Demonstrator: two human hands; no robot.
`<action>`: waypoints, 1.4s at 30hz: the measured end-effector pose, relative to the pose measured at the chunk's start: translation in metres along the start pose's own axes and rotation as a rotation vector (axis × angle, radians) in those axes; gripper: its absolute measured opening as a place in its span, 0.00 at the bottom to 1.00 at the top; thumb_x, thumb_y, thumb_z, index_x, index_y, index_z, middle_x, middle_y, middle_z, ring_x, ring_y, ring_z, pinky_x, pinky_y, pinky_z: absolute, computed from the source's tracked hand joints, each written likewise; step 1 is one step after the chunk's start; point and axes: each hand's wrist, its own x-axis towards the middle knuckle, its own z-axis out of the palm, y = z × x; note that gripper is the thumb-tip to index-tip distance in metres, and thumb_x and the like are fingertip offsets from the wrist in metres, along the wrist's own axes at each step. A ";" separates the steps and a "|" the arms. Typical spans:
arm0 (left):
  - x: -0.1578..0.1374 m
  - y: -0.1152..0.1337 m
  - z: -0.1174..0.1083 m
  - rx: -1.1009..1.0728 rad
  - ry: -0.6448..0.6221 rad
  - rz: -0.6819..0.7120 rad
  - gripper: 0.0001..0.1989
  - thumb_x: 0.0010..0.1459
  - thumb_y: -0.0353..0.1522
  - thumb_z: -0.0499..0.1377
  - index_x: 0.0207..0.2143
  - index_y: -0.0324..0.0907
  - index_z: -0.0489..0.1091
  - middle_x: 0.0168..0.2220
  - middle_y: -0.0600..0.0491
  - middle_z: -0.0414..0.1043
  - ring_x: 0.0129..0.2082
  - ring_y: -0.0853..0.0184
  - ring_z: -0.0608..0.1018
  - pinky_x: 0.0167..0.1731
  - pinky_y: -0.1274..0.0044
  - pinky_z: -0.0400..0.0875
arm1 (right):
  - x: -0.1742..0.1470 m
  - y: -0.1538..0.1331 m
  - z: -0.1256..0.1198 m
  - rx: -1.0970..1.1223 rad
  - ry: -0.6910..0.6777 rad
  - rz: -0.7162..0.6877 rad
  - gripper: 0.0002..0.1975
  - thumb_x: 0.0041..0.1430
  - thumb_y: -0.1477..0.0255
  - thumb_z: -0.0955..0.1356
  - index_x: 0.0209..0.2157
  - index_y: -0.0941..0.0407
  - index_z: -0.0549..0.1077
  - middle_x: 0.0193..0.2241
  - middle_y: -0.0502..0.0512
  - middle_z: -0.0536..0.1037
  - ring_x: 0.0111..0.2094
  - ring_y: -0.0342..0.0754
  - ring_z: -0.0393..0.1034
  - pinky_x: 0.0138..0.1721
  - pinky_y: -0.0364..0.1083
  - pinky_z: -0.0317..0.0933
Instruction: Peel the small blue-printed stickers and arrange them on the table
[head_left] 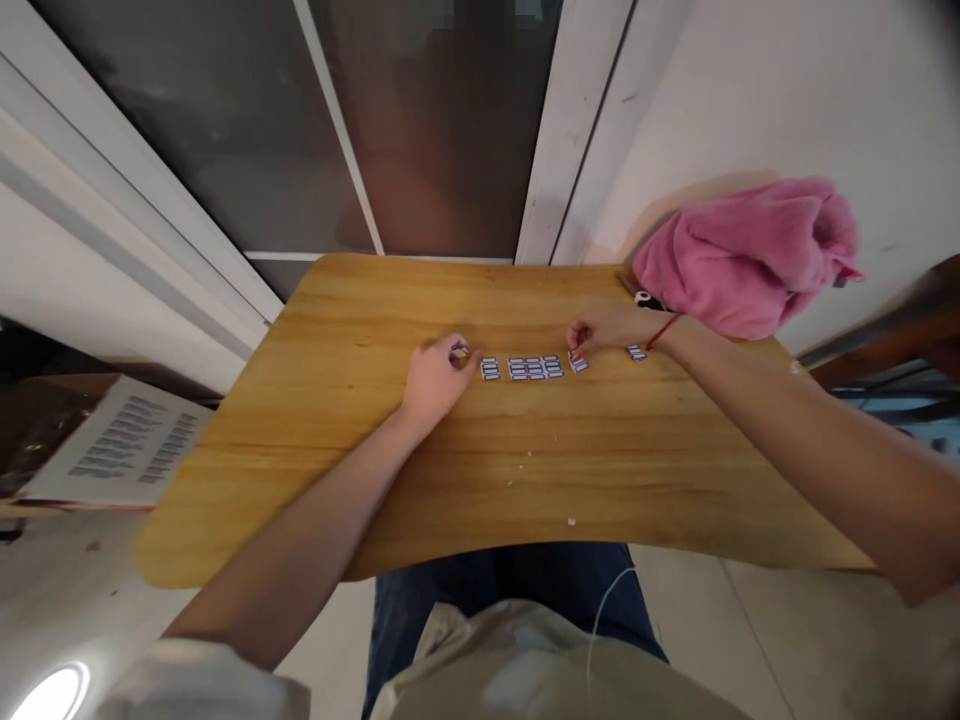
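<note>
A row of small white pieces with blue edges (533, 369) lies across the middle of the wooden table (450, 470). At the left end of the row rests my left hand (444, 372), its fingers curled and the thumb close beside the nearest piece (490, 369); what it may hold is too small to make out. My right hand (598, 331) has its fingers pinched over the upper edge of a tilted blue-and-white piece (578, 365). Another such piece (636, 352) lies under the right wrist, partly covered.
A pink plush cloth (750, 255) is heaped at the back right corner, near a small white roll (643, 298). Tiny white scraps (571, 521) lie toward the front edge. A printed box (112, 445) stands left of the table; a glass-panelled door (442, 130) stands behind.
</note>
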 end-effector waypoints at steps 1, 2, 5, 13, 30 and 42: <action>0.000 0.000 0.000 -0.005 -0.005 0.007 0.15 0.54 0.44 0.55 0.27 0.42 0.68 0.22 0.56 0.68 0.22 0.72 0.68 0.25 0.80 0.60 | 0.000 0.002 -0.001 0.057 -0.020 -0.011 0.09 0.50 0.66 0.70 0.29 0.59 0.74 0.24 0.52 0.76 0.24 0.42 0.64 0.29 0.43 0.52; 0.000 0.001 0.001 -0.010 -0.013 0.015 0.14 0.55 0.44 0.55 0.27 0.42 0.67 0.21 0.56 0.68 0.21 0.72 0.68 0.25 0.80 0.60 | 0.000 0.003 -0.001 0.124 -0.043 -0.027 0.10 0.50 0.65 0.69 0.29 0.58 0.73 0.25 0.51 0.76 0.25 0.41 0.64 0.30 0.43 0.53; -0.001 0.004 0.001 -0.021 -0.037 0.027 0.13 0.55 0.42 0.55 0.27 0.42 0.67 0.21 0.56 0.68 0.21 0.72 0.67 0.25 0.80 0.59 | 0.002 0.000 0.002 0.286 -0.085 -0.074 0.13 0.50 0.63 0.69 0.32 0.59 0.72 0.28 0.52 0.77 0.26 0.41 0.65 0.30 0.42 0.54; -0.001 0.003 0.003 -0.036 -0.035 0.026 0.13 0.55 0.42 0.55 0.28 0.42 0.68 0.22 0.56 0.69 0.22 0.72 0.68 0.26 0.79 0.60 | 0.011 -0.021 0.017 0.206 0.014 -0.049 0.13 0.48 0.70 0.70 0.36 0.61 0.70 0.28 0.55 0.76 0.26 0.41 0.63 0.28 0.43 0.51; -0.002 0.004 0.004 -0.024 -0.064 0.030 0.13 0.55 0.42 0.55 0.28 0.42 0.68 0.22 0.55 0.69 0.21 0.72 0.69 0.25 0.79 0.60 | 0.020 -0.029 0.013 0.320 -0.107 -0.130 0.18 0.46 0.61 0.70 0.36 0.58 0.68 0.27 0.52 0.76 0.23 0.39 0.62 0.25 0.41 0.54; -0.002 0.005 0.003 -0.009 -0.058 0.054 0.13 0.56 0.42 0.55 0.27 0.42 0.67 0.23 0.55 0.71 0.22 0.72 0.70 0.26 0.79 0.61 | 0.026 -0.045 0.011 0.191 -0.075 -0.092 0.08 0.44 0.72 0.71 0.29 0.60 0.72 0.22 0.50 0.72 0.24 0.41 0.60 0.26 0.42 0.52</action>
